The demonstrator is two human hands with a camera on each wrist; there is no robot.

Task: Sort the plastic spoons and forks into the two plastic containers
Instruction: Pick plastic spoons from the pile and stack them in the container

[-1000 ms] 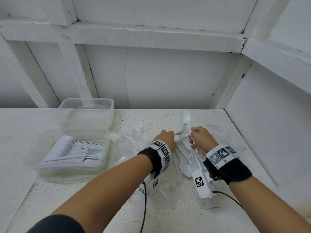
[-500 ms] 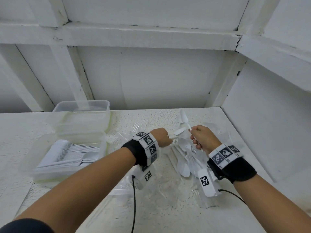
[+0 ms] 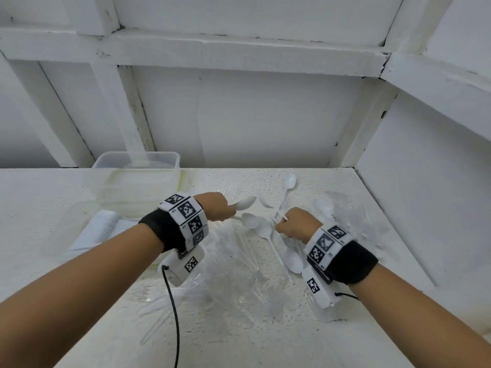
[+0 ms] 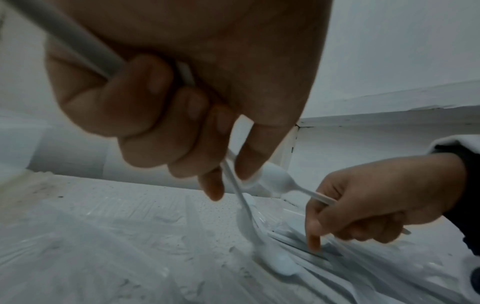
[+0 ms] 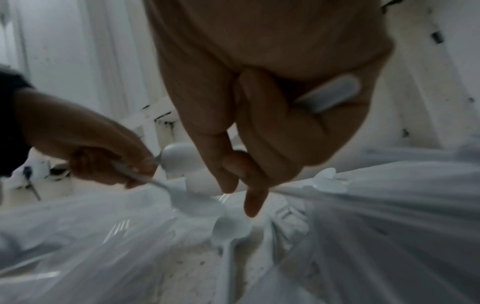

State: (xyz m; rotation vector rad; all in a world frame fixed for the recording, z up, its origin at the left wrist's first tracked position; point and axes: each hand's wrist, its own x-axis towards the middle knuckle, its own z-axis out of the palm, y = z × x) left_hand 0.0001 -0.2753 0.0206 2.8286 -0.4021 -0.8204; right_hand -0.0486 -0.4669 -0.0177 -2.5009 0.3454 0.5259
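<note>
While the left hand (image 3: 216,207) gripped white spoons (image 3: 245,203), bowls pointing right, the right hand (image 3: 296,223) clutched a spoon handle aimed away; the spoon container (image 3: 79,235) sat well left on the bench (image 3: 265,328), nearer the left hand, loose spoons (image 3: 265,229) lying between.

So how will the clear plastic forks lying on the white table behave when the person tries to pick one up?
The clear plastic forks look thin and flat against the white table, so one is probably light but awkward to lift by its edge. They overlap the white plastic spoons, so pulling one may drag its neighbours. The smooth plastic may be slippery.
</note>
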